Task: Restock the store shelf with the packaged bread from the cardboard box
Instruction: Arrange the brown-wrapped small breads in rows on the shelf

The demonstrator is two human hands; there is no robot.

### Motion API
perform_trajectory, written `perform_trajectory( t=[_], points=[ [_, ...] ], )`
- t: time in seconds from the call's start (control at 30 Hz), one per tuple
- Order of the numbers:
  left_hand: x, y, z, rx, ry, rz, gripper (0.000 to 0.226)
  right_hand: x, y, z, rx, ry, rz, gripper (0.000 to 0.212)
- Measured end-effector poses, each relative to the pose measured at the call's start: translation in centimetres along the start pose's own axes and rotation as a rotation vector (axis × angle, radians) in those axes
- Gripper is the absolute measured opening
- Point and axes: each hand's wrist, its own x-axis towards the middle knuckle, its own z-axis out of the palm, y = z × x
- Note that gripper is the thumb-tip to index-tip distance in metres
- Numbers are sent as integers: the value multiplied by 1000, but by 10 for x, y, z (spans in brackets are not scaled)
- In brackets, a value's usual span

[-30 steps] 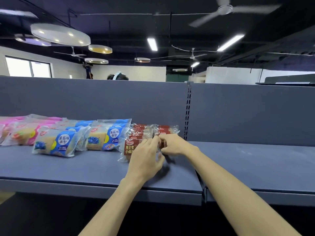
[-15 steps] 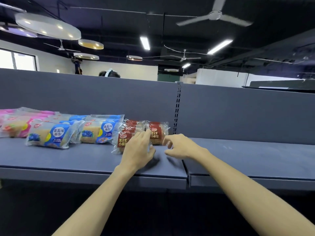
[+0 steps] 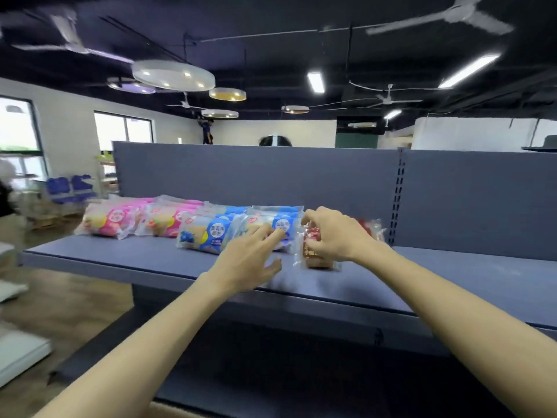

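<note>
On the grey shelf [image 3: 126,260] the right hand [image 3: 334,233] curls its fingers [image 3: 310,220] round the red pack [image 3: 316,254], gripping its top. More red packs [image 3: 372,229] lie just behind that hand, near the slotted upright [image 3: 397,194]. The left hand [image 3: 250,260] has its fingers [image 3: 271,235] spread and relaxed, tips touching a blue pack [image 3: 281,226]. Left of those fingers lies another blue pack [image 3: 208,236], then pink packs [image 3: 111,220] further left. A back panel [image 3: 241,173] stands behind everything.
</note>
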Motion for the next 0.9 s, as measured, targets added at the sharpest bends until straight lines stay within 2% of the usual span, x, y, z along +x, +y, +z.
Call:
perform_trajectory(
  t=[0.23,0.37,0.5,0.6,0.73,0.83,0.9],
  points=[
    [-99,-108,-55,98,-262,-204,51,57,-121,36,95,-48,-192,41],
    [-153,-149,-71,136,-340,-297,52,78,-196,57,105,-119,-312,35],
    [-198,-180,-84,225,-438,-354,55,86,-268,75,105,-115,-444,45],
    [-229,-198,-91,208,-461,-406,56,89,-307,90,106,-154,-488,45],
    [-276,-209,-82,190,-495,-519,53,80,-342,120,151,-197,-508,34],
    [-326,-202,-53,100,-543,-584,57,54,-357,165,189,-271,-489,40],
    [-368,-187,-24,13,-635,-632,59,28,-361,204,210,-376,-472,42]
  ],
)
